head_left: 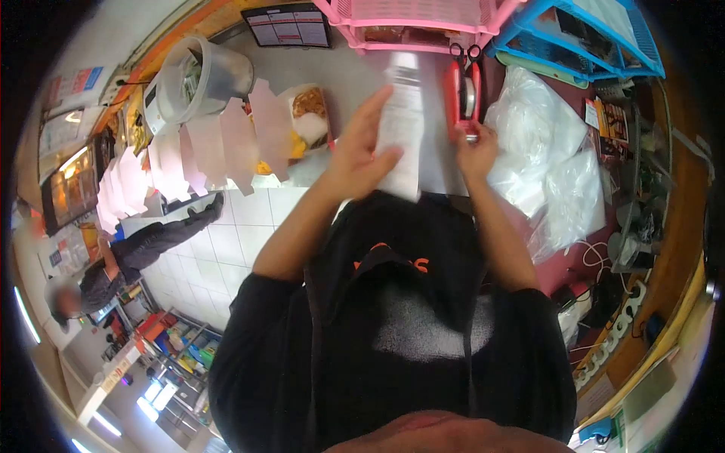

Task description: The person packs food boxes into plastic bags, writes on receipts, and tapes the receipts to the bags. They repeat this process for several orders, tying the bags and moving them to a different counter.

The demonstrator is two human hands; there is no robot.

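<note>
Overhead, seen from the wearer's head: left to right, the left hand [361,155] lies open against a long paper slip [400,124], its fingers [375,106] spread flat along the slip's left edge and the thumb pressing the lower part; nothing is pinched between them. The slip stands nearly upright over the tabletop [355,75], between the two hands, its printed top blurred. It appears thin, light and limp, likely to curl or tear if pulled; a hold near either end, or along the long edge, would best keep it flat. Right of the slip, the right hand [476,151] is curled around the lower end of a red tool [462,90] with black loops at its far end. Whether those fingers are fully clamped cannot be told. Beyond the right hand lie clear plastic bags [544,143]; beyond both hands stands a pink basket [415,19].
</note>
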